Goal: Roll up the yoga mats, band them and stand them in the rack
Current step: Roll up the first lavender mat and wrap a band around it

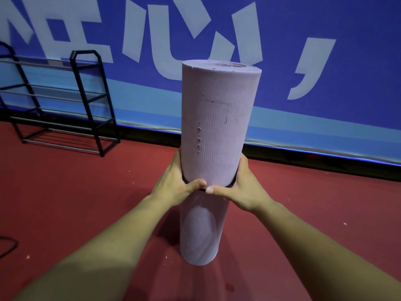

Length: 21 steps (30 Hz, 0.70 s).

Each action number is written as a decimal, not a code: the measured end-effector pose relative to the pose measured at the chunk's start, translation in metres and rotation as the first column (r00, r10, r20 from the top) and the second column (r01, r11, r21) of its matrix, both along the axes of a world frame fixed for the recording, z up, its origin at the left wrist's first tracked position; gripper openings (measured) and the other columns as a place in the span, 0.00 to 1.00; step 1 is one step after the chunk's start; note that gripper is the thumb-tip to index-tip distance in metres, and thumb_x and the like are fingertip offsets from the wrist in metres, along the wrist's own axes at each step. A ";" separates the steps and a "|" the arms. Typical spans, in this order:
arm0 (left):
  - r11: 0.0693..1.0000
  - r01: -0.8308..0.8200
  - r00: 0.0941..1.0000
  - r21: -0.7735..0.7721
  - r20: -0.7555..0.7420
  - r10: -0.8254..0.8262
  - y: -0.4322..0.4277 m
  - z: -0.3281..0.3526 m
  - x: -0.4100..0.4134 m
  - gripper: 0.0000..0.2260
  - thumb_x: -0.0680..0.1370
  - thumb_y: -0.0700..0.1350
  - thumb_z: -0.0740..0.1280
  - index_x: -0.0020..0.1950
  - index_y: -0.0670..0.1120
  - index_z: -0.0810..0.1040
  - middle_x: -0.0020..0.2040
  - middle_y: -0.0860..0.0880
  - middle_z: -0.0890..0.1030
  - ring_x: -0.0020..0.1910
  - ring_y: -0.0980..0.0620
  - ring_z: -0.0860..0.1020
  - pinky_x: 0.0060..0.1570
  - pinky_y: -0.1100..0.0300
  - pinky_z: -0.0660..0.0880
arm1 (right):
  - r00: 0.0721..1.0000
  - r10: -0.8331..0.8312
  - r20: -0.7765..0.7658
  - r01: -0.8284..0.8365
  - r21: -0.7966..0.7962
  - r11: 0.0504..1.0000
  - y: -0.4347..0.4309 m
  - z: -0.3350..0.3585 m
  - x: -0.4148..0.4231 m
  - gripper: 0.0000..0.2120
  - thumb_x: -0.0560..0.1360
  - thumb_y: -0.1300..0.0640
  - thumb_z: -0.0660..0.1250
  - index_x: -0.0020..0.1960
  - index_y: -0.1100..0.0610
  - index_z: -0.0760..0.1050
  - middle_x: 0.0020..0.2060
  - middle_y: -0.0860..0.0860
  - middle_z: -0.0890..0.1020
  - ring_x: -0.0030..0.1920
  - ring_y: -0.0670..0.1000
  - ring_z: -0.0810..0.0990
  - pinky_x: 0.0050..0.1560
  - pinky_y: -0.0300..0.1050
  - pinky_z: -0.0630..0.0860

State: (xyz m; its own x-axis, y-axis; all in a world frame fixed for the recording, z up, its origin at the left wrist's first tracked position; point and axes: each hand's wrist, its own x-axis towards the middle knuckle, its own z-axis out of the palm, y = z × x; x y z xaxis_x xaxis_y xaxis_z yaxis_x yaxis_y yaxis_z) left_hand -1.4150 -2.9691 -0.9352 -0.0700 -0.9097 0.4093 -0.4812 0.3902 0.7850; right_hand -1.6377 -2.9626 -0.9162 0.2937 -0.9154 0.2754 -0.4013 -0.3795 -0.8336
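The rolled lilac foam yoga mat (219,131) stands upright on the red floor (86,203), a thin black band (230,185) around its middle. The black metal tiered rack (91,98) stands well apart by the blue wall. My left hand (180,183) and right hand (240,187) wrap the mat at the band, thumbs meeting in front.
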 end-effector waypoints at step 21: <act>0.996 -0.074 0.992 0.046 -0.100 0.078 0.016 0.006 -0.007 0.53 0.62 0.67 0.75 0.79 0.49 0.58 0.73 0.54 0.70 0.71 0.58 0.70 0.69 0.53 0.71 | 0.999 0.000 0.052 0.000 -0.009 1.000 0.008 0.002 0.006 0.57 0.60 0.36 0.83 0.79 0.46 0.54 0.74 0.41 0.65 0.74 0.38 0.66 0.71 0.45 0.71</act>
